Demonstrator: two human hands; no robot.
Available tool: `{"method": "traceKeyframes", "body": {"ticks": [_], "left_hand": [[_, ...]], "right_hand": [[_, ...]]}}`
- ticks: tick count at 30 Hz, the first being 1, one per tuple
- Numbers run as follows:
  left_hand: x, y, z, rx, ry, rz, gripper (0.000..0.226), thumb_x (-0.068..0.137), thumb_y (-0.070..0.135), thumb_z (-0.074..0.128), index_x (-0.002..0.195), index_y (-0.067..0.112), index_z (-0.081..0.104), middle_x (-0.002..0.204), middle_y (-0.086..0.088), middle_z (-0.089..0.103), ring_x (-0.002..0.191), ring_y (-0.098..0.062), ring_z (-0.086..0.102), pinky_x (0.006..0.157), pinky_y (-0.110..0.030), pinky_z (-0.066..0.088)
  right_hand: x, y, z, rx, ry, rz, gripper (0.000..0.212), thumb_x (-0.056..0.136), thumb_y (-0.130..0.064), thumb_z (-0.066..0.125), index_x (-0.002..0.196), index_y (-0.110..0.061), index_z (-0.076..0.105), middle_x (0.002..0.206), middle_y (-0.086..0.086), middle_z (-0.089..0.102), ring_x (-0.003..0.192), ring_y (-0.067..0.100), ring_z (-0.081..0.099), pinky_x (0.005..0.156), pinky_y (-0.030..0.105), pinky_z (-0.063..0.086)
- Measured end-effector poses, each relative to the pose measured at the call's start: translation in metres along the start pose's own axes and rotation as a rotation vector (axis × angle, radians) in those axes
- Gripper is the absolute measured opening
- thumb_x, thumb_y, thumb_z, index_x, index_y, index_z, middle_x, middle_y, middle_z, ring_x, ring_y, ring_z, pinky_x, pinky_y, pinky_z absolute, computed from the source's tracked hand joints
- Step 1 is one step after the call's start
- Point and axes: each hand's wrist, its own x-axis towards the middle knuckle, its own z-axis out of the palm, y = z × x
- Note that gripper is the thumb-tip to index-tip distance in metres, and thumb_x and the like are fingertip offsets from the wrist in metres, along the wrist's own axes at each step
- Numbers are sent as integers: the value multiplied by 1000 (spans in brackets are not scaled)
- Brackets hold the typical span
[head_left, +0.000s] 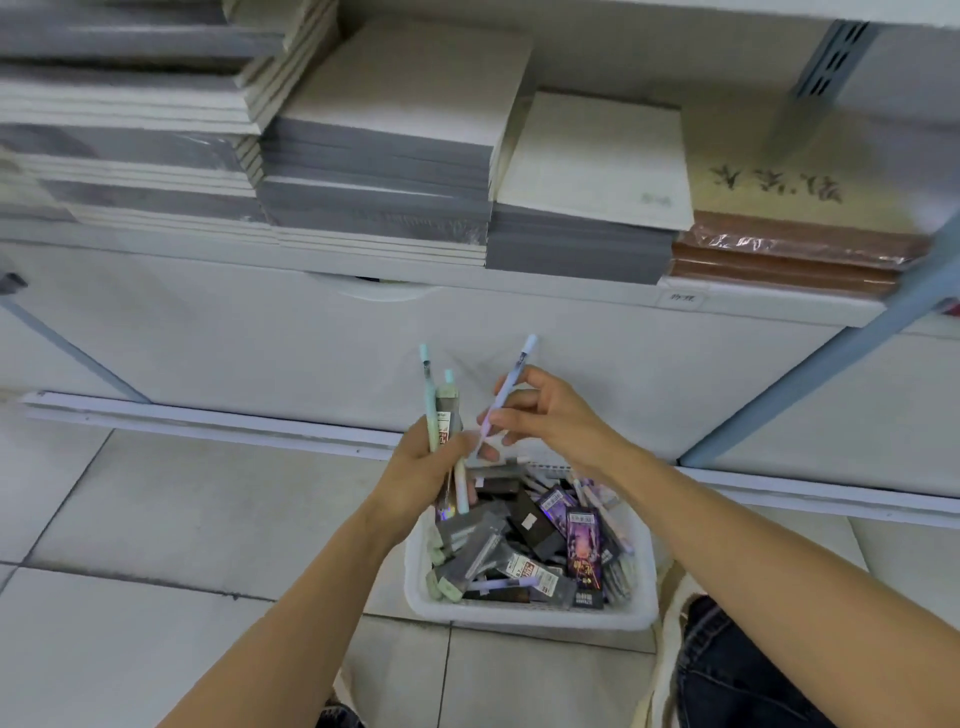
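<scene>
A white plastic basket (524, 616) sits on the tiled floor, filled with several packaged pens and dark refill packs (535, 540). Above its far left corner, my left hand (426, 478) grips a small bundle of pens (440, 415): a green pen, a packaged pen and a pale one, tips pointing up. My right hand (550, 415) pinches a single lilac pen with a light blue cap (506, 389), held slanted, its lower end near my left hand's fingers.
A white shelf unit (311, 343) stands right behind the basket. Its shelf carries stacks of grey and white notebooks (384, 171) and brown wrapped ones (789, 249). A blue-grey upright (810, 374) slants at the right. My knee in dark jeans (737, 670) is beside the basket.
</scene>
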Motion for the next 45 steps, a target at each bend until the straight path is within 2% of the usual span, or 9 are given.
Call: {"method": "traceKeyframes", "body": {"ticks": [4, 7, 11, 17, 23, 29, 32, 39, 45], "left_hand": [[-15, 56, -8, 45, 13, 167, 16, 95, 20, 59, 93, 5, 55, 65, -2, 68, 45, -17, 57, 40, -18, 37], [-27, 99, -16, 120, 35, 299, 15, 95, 19, 57, 94, 5, 53, 71, -1, 68, 48, -19, 58, 41, -22, 39], [-44, 163, -19, 228, 25, 456, 23, 96, 22, 57, 94, -1, 54, 59, 4, 65, 45, -13, 57, 41, -18, 38], [-57, 272, -6, 225, -56, 708, 18, 93, 26, 62, 76, 24, 58, 69, -3, 66, 46, -17, 55, 42, -21, 37], [-47, 333, 3, 179, -30, 771, 22, 92, 36, 63, 97, 16, 56, 69, 2, 66, 56, -19, 57, 50, -28, 46], [-28, 355, 13, 100, -50, 782, 26, 91, 37, 64, 98, 14, 53, 70, -1, 67, 51, -16, 60, 44, -22, 44], [-16, 366, 18, 125, -27, 787, 25, 91, 37, 64, 97, 15, 54, 70, 1, 68, 52, -16, 60, 45, -23, 44], [10, 390, 20, 117, -52, 787, 25, 90, 37, 62, 100, 16, 53, 70, 1, 67, 52, -18, 60, 50, -31, 47], [26, 400, 18, 142, -88, 794, 23, 89, 37, 63, 98, 17, 54, 70, 0, 68, 50, -16, 61, 45, -25, 48]], "right_hand": [[-9, -62, 11, -75, 22, -139, 9, 94, -14, 61, 102, -16, 60, 98, 8, 74, 91, 20, 67, 72, 24, 51], [-21, -119, 19, -76, 133, -279, 26, 101, -25, 46, 106, -9, 66, 97, 8, 69, 82, 16, 65, 70, 25, 54], [-43, -200, 24, -80, 262, -491, 16, 97, -15, 56, 104, -9, 68, 81, 4, 64, 71, 12, 61, 71, 24, 55], [-76, -318, 8, -98, 304, -728, 14, 94, -3, 57, 106, -6, 62, 86, 9, 68, 71, 15, 67, 69, 24, 57], [-101, -411, -35, -182, 416, -861, 11, 99, -7, 49, 106, -5, 58, 90, 9, 68, 75, 15, 69, 71, 22, 56], [-79, -453, -76, -518, 676, -785, 21, 98, -5, 51, 115, 6, 57, 97, 21, 64, 73, 18, 67, 63, 22, 57], [-63, -453, -88, -676, 740, -694, 15, 96, -4, 53, 110, 0, 59, 101, 19, 66, 75, 18, 67, 54, 20, 56], [-35, -448, -95, -749, 641, -582, 15, 96, -3, 54, 110, 1, 57, 105, 21, 66, 92, 27, 69, 50, 28, 58], [-24, -457, -100, -864, 630, -593, 13, 96, -4, 54, 107, 0, 58, 98, 16, 66, 84, 23, 70, 55, 33, 60]]}}
